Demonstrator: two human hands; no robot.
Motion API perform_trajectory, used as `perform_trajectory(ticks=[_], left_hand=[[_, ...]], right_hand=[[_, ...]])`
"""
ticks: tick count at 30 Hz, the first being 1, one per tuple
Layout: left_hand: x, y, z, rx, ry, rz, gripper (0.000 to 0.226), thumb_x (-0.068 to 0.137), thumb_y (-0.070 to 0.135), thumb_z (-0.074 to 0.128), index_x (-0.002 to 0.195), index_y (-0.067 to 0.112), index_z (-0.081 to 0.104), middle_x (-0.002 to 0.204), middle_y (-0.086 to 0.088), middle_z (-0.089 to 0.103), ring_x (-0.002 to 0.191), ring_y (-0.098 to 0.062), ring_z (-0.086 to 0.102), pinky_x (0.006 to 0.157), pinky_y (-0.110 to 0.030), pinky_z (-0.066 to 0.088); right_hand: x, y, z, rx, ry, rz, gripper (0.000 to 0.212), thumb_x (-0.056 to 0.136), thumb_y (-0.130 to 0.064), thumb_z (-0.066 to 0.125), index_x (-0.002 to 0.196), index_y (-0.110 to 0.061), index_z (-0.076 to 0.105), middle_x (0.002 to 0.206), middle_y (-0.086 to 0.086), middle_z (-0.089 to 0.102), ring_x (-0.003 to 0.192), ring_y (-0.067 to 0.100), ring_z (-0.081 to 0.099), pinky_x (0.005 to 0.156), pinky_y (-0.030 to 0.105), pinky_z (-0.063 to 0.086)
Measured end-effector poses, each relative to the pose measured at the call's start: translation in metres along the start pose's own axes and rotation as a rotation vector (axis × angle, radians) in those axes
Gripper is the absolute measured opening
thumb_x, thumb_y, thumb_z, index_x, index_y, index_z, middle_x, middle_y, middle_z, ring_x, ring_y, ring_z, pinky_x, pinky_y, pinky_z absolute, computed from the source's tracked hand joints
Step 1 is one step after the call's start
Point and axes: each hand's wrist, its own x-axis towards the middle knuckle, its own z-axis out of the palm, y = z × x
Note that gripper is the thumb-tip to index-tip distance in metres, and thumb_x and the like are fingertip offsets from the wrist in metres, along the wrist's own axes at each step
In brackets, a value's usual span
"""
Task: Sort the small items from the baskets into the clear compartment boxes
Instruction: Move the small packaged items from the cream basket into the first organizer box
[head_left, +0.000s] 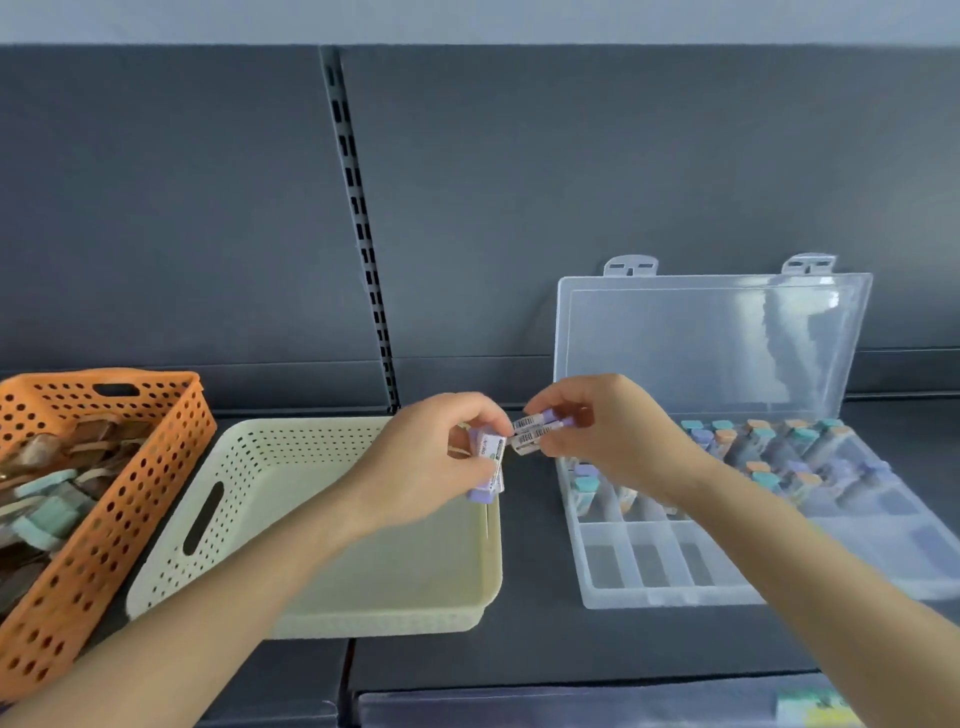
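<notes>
My left hand (431, 457) grips a small bunch of purple-capped labelled tubes (488, 467) above the right rim of the cream basket (249, 467). My right hand (613, 431) pinches two more labelled tubes (535, 434) just to the right of them, near the left hand's fingertips. Both hands hover between the cream basket and the clear compartment box (660, 582). The box's lid (711, 338) stands open. Its far compartments hold several tubes with teal, orange and purple caps (769, 447); the near compartments show nothing inside.
An orange perforated basket (67, 571) at the far left holds several brown and teal items. A dark shelf surface runs under everything, with a dark back panel and a slotted upright rail (363, 234) behind. The shelf's front edge lies near the bottom.
</notes>
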Motion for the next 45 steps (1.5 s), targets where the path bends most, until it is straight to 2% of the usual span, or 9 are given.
perform_trajectory(ticks=[2, 8, 11, 17, 24, 27, 33, 38, 45], left_hand=[[0.007, 0.014, 0.018, 0.009, 0.031, 0.042, 0.027, 0.078, -0.008, 0.06, 0.091, 0.016, 0.063, 0.094, -0.006, 0.063, 0.072, -0.016, 0.068, 0.06, -0.021, 0.054], [0.024, 0.036, 0.073, 0.171, 0.025, 0.123, 0.031, 0.074, 0.001, 0.064, 0.084, 0.03, 0.058, 0.091, 0.01, 0.061, 0.074, -0.017, 0.063, 0.073, -0.041, 0.053], [0.028, 0.042, 0.095, 0.215, 0.014, 0.117, 0.037, 0.075, 0.0, 0.066, 0.08, 0.035, 0.055, 0.091, 0.015, 0.058, 0.078, -0.007, 0.06, 0.072, -0.03, 0.053], [0.026, 0.038, 0.121, 0.355, -0.109, 0.04, 0.021, 0.082, -0.003, 0.061, 0.087, 0.018, 0.056, 0.084, 0.022, 0.047, 0.078, 0.026, 0.047, 0.062, -0.002, 0.037], [0.023, 0.02, 0.136, 0.492, -0.055, -0.026, 0.021, 0.085, 0.001, 0.056, 0.087, 0.022, 0.052, 0.096, 0.01, 0.056, 0.09, -0.008, 0.056, 0.081, -0.032, 0.051], [0.02, 0.017, 0.14, 0.521, -0.05, -0.047, 0.018, 0.087, 0.004, 0.057, 0.088, 0.021, 0.05, 0.095, 0.01, 0.056, 0.093, -0.01, 0.055, 0.082, -0.029, 0.05], [0.018, 0.011, 0.142, 0.588, -0.033, -0.036, 0.017, 0.09, 0.012, 0.057, 0.104, 0.02, 0.052, 0.111, 0.008, 0.058, 0.101, -0.008, 0.051, 0.085, -0.024, 0.047], [0.018, 0.007, 0.141, 0.605, -0.034, -0.01, 0.024, 0.09, 0.014, 0.058, 0.112, 0.022, 0.055, 0.118, 0.01, 0.056, 0.105, -0.007, 0.049, 0.086, -0.019, 0.043], [0.021, 0.006, 0.139, 0.618, -0.052, 0.018, 0.028, 0.089, 0.016, 0.061, 0.115, 0.023, 0.056, 0.118, 0.011, 0.056, 0.106, -0.006, 0.049, 0.085, -0.017, 0.04]], right_hand=[[-0.011, 0.012, -0.015, 0.014, 0.019, 0.013, 0.023, 0.081, -0.007, 0.065, 0.097, -0.022, 0.071, 0.072, -0.012, 0.062, 0.06, 0.008, 0.056, 0.048, 0.009, 0.041], [-0.045, 0.058, -0.051, -0.083, 0.048, 0.013, 0.018, 0.082, -0.012, 0.068, 0.098, -0.02, 0.069, 0.078, -0.006, 0.065, 0.066, 0.013, 0.062, 0.053, 0.007, 0.042], [-0.06, 0.078, -0.06, -0.125, 0.026, 0.019, 0.016, 0.083, -0.018, 0.068, 0.099, -0.02, 0.067, 0.083, -0.005, 0.067, 0.065, 0.008, 0.062, 0.057, 0.012, 0.048], [-0.077, 0.094, -0.058, -0.234, -0.081, -0.095, 0.011, 0.086, -0.014, 0.062, 0.097, -0.014, 0.065, 0.071, -0.015, 0.051, 0.056, 0.003, 0.045, 0.054, 0.011, 0.037], [-0.069, 0.101, -0.029, -0.401, -0.226, -0.158, 0.011, 0.088, -0.01, 0.048, 0.077, -0.012, 0.049, 0.077, 0.005, 0.053, 0.062, 0.02, 0.043, 0.049, 0.019, 0.031], [-0.066, 0.101, -0.02, -0.432, -0.236, -0.14, 0.008, 0.09, -0.012, 0.049, 0.084, -0.016, 0.047, 0.087, 0.006, 0.056, 0.069, 0.023, 0.053, 0.056, 0.025, 0.042], [-0.063, 0.101, -0.013, -0.446, -0.244, -0.164, 0.017, 0.093, -0.014, 0.055, 0.108, -0.012, 0.06, 0.109, 0.006, 0.055, 0.08, 0.017, 0.053, 0.068, 0.019, 0.042], [-0.064, 0.105, -0.014, -0.416, -0.24, -0.169, 0.02, 0.094, -0.017, 0.055, 0.112, -0.013, 0.061, 0.112, 0.004, 0.057, 0.096, 0.019, 0.061, 0.083, 0.025, 0.052], [-0.065, 0.103, -0.014, -0.417, -0.236, -0.162, 0.022, 0.093, -0.023, 0.057, 0.113, -0.016, 0.06, 0.111, 0.002, 0.058, 0.095, 0.019, 0.062, 0.084, 0.029, 0.055]])
